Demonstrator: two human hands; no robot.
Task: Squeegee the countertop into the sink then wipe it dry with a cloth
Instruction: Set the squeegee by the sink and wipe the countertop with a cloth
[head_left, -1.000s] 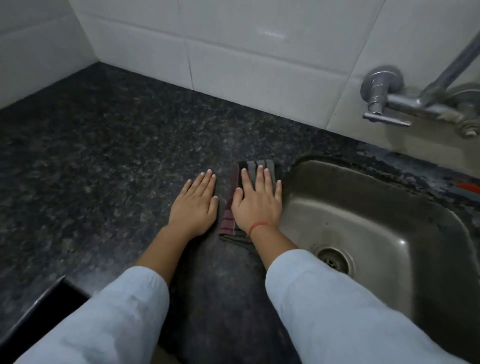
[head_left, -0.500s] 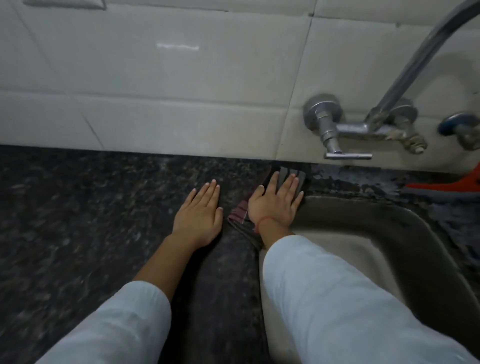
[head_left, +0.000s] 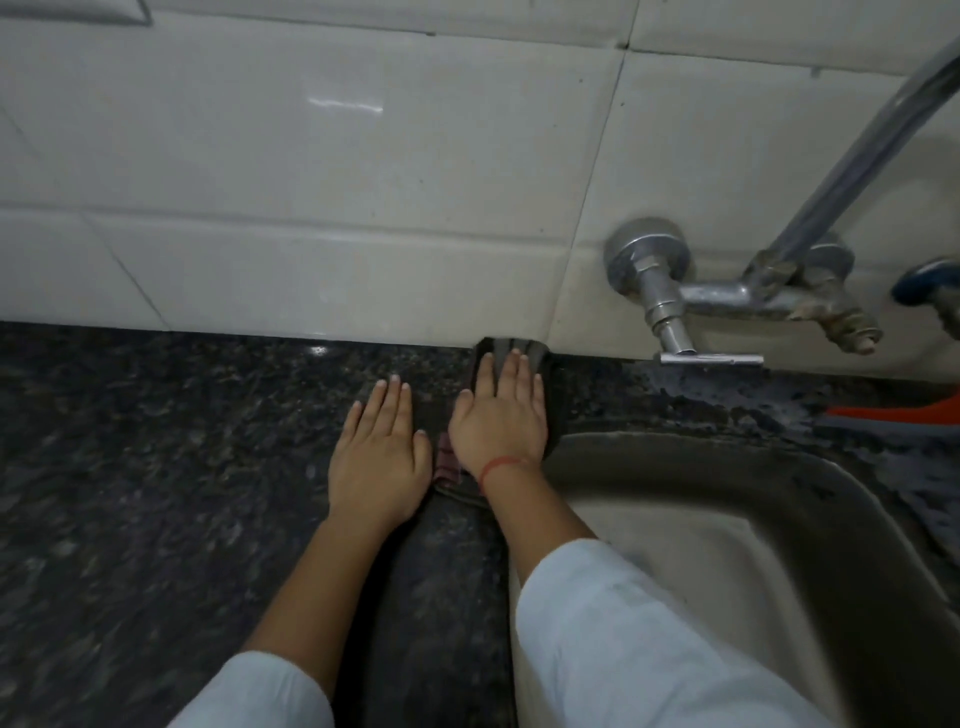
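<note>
A dark striped cloth (head_left: 548, 384) lies on the black speckled countertop (head_left: 156, 467), its far end touching the tiled wall, just left of the steel sink (head_left: 779, 519). My right hand (head_left: 498, 415) presses flat on the cloth with fingers stretched out; a red thread circles its wrist. My left hand (head_left: 374, 457) rests flat on the bare counter right beside it, fingers together, holding nothing. An orange-red tool (head_left: 893, 410), partly cut off, lies on the counter behind the sink at the right.
A white tiled wall (head_left: 363, 208) rises behind the counter. A metal wall tap (head_left: 727, 296) with a long spout sticks out above the sink's back edge. A blue-capped fitting (head_left: 930, 280) shows at the far right.
My right hand has pushed the cloth away from me along the sink's left edge until it met the wall. My left hand moved forward alongside it.
</note>
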